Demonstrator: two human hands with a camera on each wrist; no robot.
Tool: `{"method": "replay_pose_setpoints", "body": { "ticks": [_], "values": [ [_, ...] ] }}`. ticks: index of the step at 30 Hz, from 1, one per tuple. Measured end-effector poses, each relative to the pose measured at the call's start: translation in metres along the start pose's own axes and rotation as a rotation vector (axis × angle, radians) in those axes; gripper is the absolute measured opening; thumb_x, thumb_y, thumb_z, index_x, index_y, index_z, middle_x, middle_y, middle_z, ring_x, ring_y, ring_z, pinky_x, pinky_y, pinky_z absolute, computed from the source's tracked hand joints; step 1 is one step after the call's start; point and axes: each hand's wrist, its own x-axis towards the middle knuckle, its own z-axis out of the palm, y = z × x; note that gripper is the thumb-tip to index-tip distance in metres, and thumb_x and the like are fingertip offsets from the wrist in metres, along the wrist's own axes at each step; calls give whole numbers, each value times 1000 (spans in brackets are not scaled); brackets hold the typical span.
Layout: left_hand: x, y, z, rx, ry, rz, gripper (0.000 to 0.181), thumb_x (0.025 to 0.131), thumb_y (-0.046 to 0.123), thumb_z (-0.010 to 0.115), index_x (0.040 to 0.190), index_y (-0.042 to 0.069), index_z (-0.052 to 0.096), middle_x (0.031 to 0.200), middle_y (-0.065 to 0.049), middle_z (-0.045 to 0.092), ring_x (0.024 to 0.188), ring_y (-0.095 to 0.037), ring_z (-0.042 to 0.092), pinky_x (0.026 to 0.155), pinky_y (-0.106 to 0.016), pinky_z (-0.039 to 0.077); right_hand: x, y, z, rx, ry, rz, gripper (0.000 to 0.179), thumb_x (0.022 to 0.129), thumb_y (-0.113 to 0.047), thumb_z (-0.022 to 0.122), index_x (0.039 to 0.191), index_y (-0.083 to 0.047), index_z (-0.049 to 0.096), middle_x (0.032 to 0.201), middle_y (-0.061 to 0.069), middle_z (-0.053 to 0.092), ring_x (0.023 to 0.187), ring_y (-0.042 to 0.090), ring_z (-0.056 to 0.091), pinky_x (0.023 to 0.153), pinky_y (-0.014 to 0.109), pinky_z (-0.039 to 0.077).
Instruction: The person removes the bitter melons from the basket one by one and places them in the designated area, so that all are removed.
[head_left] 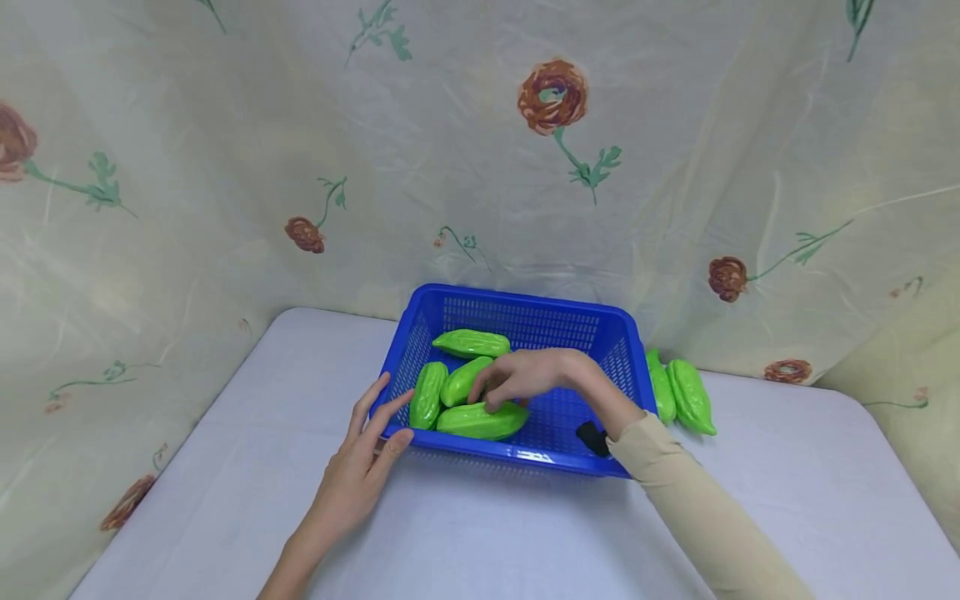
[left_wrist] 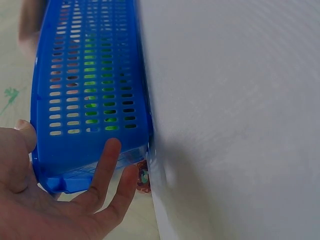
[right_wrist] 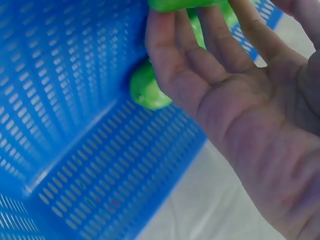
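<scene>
Inside a blue plastic basket (head_left: 525, 454) lie several glossy green ribbed bitter melons. My right hand (head_left: 521, 375) reaches in from above, thumb and fingertips on the frontmost bitter melon (head_left: 480, 422). Fingertips meet a bitter melon (right_wrist: 175, 4) at the top of the right wrist view. At the basket's front left corner, my left hand (head_left: 356, 471) holds the rim. In the left wrist view the thumb of the left hand (left_wrist: 55, 210) lies at the rim and two fingers extend along the outer wall. Other bitter melons (head_left: 470, 342) rest toward the basket's left side.
Two more green bitter melons (head_left: 692, 397) lie on the white table (head_left: 780, 475) just right of the basket. A black object (head_left: 592, 438) shows by the right wrist. Behind the table hangs a flowered curtain (head_left: 465, 150).
</scene>
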Motion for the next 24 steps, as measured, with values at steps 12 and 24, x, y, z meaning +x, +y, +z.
{"method": "replay_pose_setpoints", "body": {
  "ticks": [12,24],
  "values": [
    [-1,0,0,0,-2,7,48,114,34,54,162,30,49,181,1,20,102,-15,68,77,-23,55,-54,-2,-18,-2,133,-68,40,106,-25,62,145,-18,66,137,7,71,117,20,63,85,32,56],
    [0,1,0,2,-3,-4,48,114,34,55,161,30,50,181,0,21,101,-14,68,77,-22,55,-111,34,-21,185,349,-24,45,111,-32,60,153,-14,56,151,17,60,123,27,64,95,41,63]
  ]
}}
